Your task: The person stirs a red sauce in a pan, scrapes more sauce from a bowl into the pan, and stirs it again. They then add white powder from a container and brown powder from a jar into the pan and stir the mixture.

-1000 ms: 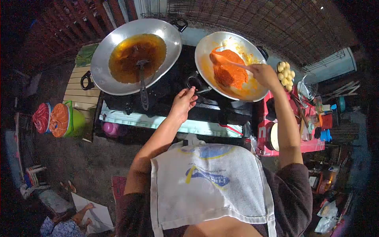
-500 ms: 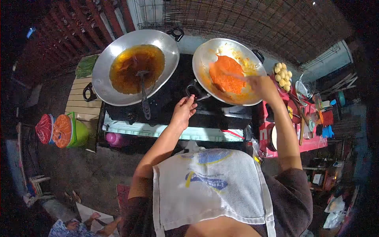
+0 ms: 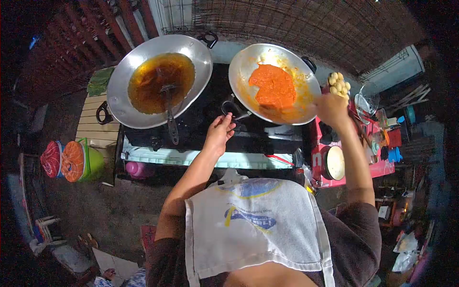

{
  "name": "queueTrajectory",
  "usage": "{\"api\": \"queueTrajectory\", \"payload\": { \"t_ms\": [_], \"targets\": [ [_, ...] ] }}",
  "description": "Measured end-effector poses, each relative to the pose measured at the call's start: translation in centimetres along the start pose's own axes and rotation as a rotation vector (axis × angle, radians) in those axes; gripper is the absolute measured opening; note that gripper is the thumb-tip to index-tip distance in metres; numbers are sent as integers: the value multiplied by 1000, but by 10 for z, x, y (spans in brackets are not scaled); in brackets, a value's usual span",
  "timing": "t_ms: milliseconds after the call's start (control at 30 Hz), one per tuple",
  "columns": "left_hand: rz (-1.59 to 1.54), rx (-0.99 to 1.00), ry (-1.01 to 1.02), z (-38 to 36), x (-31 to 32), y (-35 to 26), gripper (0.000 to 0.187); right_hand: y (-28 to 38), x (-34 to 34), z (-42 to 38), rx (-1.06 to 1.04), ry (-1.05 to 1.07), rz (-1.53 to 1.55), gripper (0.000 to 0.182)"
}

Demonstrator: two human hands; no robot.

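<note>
Right hand (image 3: 332, 111) moved outward to pan (image 3: 315, 91) rim; grip unclear. Left hand (image 3: 220, 135) pinches handle (image 3: 237, 114), likely best hold; paste (image 3: 276, 88) probably thick, soft.

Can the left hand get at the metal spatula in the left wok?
Probably yes: the metal spatula sticks out over the near rim of the left wok, and only bare stove top seems to lie between it and the left hand, beside the other wok's handle.

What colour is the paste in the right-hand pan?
The paste is bright orange-red, clearest in the head view.
</note>
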State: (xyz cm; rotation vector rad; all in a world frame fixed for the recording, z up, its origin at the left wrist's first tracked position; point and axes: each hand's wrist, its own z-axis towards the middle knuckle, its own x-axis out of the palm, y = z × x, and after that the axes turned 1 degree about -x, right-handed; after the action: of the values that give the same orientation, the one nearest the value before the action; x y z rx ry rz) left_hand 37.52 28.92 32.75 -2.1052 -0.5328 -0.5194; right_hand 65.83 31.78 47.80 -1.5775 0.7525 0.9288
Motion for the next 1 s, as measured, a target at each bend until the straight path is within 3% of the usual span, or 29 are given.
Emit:
{"api": "queueTrajectory", "payload": {
  "t_ms": [100, 167, 233, 333, 400, 500, 533, 700, 767, 867, 933, 1000],
  "targets": [
    [-13, 11, 2, 1, -1, 2, 15, 4, 38, 36, 61, -51, -72, 11],
    [-18, 19, -1, 3, -2, 2, 15, 6, 17, 38, 44, -348, 112, 10],
    [-26, 8, -2, 4, -4, 4, 14, -3, -25, 18, 49, -209, 87, 10],
    [-25, 11, -15, 2, -3, 3, 14, -26, -11, 12, 60, -114, -106, 21],
    [-25, 20, -23, 2, -2, 3, 14, -27, 19, 23, 49, -264, -260, 19],
    [-27, 27, -33, 0, -2, 5, 14, -11, 47, 53, 125, -212, -110, 16],
    [-30, 34, -31, -1, -1, 4, 13, -13, 52, 57, 0, -436, -22, 19],
    [-19, 43, -72, -1, 2, 6, 14, -48, 31, 50, 129, -429, -79, 21],
    [-25, 57, -81, -1, 2, 7, 14, -74, 57, 70, 71, -461, -32, 26],
    [-24, 54, -100, -2, 4, 10, 15, -58, 106, 103, -6, -431, -13, 28],
    [-25, 80, -107, -1, 6, 10, 18, -45, 100, 102, -153, -472, 149, 26],
    [-31, 86, -121, -3, 7, 10, 18, -55, 71, 80, -151, -514, 167, 23]
  ]
}}
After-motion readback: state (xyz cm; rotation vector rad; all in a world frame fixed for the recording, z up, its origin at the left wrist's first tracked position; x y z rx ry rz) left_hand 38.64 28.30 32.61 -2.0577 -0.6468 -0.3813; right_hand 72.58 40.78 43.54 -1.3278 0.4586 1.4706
